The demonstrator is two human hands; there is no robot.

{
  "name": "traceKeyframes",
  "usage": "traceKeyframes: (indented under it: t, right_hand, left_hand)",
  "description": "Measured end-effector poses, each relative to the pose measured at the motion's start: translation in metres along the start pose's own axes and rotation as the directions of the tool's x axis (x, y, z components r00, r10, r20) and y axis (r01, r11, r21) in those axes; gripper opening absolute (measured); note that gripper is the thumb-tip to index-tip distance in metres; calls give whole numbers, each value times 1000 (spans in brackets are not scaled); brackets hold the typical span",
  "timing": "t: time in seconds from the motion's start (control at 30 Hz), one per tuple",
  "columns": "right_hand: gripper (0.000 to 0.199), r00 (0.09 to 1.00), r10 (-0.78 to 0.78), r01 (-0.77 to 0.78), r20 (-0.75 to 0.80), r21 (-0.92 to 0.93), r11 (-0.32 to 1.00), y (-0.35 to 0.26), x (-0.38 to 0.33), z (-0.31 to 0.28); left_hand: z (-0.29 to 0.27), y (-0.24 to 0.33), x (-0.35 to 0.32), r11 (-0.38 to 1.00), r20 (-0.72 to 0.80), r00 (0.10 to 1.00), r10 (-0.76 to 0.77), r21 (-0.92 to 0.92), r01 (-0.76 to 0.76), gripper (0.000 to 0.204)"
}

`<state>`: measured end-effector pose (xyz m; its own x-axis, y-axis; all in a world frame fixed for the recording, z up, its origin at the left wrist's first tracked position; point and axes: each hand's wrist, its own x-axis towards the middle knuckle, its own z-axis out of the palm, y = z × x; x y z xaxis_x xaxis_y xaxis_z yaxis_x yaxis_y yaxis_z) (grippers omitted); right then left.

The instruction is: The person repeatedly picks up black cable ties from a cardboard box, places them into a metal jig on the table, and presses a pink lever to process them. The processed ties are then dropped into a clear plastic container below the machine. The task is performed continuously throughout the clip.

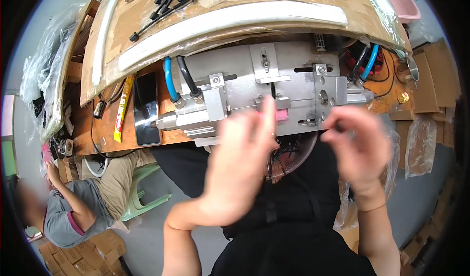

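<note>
My left hand [235, 163] is blurred by motion in front of a grey metal clamping fixture [240, 73]. Its index finger stretches up across the middle of the fixture, beside a pink cylindrical piece [282, 114]; whether it touches the piece is unclear. A thin black part [272, 89] stands just above that fingertip. To the right, my right hand [360, 146] hovers off the fixture's right end with fingers curled, also smeared. Something dark shows between its fingers, too blurred to name. Under the fixture's front edge, a bowl [306, 161] holds several thin black parts, partly hidden by my left hand.
A cardboard cover [220, 11] overhangs the fixture, with black knobbed rods [164, 7] on it. Blue hoses [170, 80] join the fixture. A phone [147, 109] and a yellow packet [123, 110] lie left. Another person [73, 202] sits at left; cartons [433, 80] stand right.
</note>
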<state>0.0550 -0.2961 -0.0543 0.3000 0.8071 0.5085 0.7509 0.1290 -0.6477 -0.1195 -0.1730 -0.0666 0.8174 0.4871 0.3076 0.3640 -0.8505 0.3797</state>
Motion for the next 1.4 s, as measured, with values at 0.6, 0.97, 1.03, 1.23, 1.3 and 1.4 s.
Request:
traceKeyframes:
  t: [0.6,0.97,1.03,1.23,1.3,1.4]
  right_hand:
    - [55,982,-88,126,169,-231,965,4,-9,30]
    - [26,977,167,-32,131,-688,725,92,231,-70]
    - [23,956,270,-158,111,-580,799,83,233,-76]
    - [22,969,244,-222,-30,-535,815,53,203,-81]
    - [22,971,227,-228,-70,-541,810,51,199,-84]
    - [21,984,175,-160,-24,-539,827,57,192,-90]
  left_hand:
    - [-56,-52,43,984,-402,911,87,178,-16,57]
    - [51,24,-10,978,-17,996,89,189,-84,71]
    - [52,24,-10,979,-13,997,77,193,-73,71]
    - [48,16,-12,987,10,998,70,144,-70,70]
    - [28,16,-5,997,47,997,56,57,-59,67]
    - [-22,-21,43,993,-121,986,118,23,-116,50]
